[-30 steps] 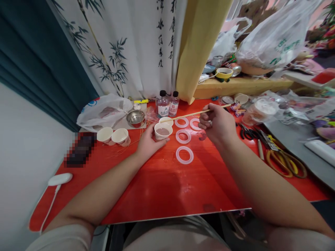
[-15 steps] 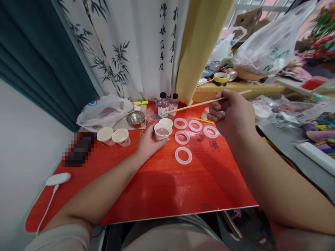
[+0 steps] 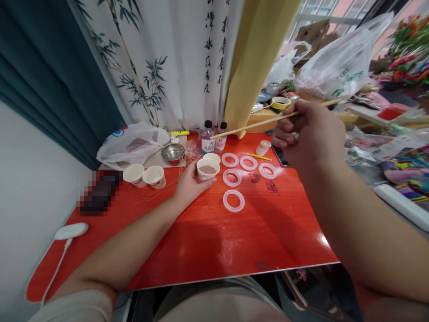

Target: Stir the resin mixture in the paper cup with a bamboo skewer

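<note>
My left hand (image 3: 189,187) is wrapped round a paper cup (image 3: 207,170) holding a brownish-pink liquid; another paper cup (image 3: 212,157) stands right behind it. A thin wooden stick (image 3: 256,125) is gripped in my right hand (image 3: 310,132), raised over the right of the table. Its tip points left, above the cups and in front of two black-capped bottles, one marked A (image 3: 207,141) and one marked B (image 3: 220,139). Several translucent pink ring moulds (image 3: 233,210) lie flat to the right of the held cup.
On the red table (image 3: 187,250) are two more paper cups (image 3: 155,177), a metal bowl (image 3: 173,154), a plastic bag (image 3: 132,141), yellow tweezers (image 3: 261,157), a small jar (image 3: 263,148) and a phone (image 3: 280,156). A white cabled device (image 3: 71,231) sits at the left edge.
My right hand has moved right and slightly up with the stick, uncovering the small jar and the phone. My left hand stays on the cup.
</note>
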Available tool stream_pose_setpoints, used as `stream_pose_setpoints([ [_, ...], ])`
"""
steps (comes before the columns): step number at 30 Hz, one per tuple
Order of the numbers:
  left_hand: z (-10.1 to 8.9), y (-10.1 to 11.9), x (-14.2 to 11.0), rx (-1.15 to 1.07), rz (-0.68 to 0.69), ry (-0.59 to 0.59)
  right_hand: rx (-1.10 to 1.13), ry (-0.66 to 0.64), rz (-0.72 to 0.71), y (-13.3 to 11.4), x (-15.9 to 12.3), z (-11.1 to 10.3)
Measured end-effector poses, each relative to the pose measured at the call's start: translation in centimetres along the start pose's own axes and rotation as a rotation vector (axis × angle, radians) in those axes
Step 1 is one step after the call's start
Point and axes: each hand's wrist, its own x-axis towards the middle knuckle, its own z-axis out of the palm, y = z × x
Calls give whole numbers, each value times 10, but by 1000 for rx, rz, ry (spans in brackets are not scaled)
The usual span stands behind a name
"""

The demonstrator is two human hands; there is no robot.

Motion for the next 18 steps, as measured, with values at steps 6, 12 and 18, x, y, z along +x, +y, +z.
stream_pose_setpoints([
  [6,0,0,0,7,-7,3,-1,-22,-50,-5,-1,0],
  [12,0,-2,0,28,17,5,-72,-44,-64,2,-2,-3],
  [18,-1,1,-1,59,28,-33,-301,-221,-79,49,-10,-10],
])
